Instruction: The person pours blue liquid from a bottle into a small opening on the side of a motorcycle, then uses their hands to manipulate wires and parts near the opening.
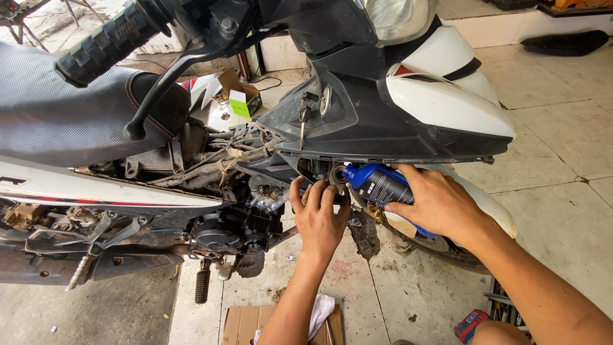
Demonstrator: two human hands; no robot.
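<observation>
Floor (562, 211): pale square tiles with dark grout lines, stained and gritty in places. Low white wall (511, 25) along the far edge. Flattened cardboard (246, 322) lying on the tiles. Open cardboard box (239, 96) further back. Light: even daylight.

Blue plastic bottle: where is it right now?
Head view, right of centre: the blue plastic bottle is tilted in the right hand, under the motorcycle's white fairing, beside the left hand.

One motorcycle (255, 128), one blue bottle (377, 185)
</observation>
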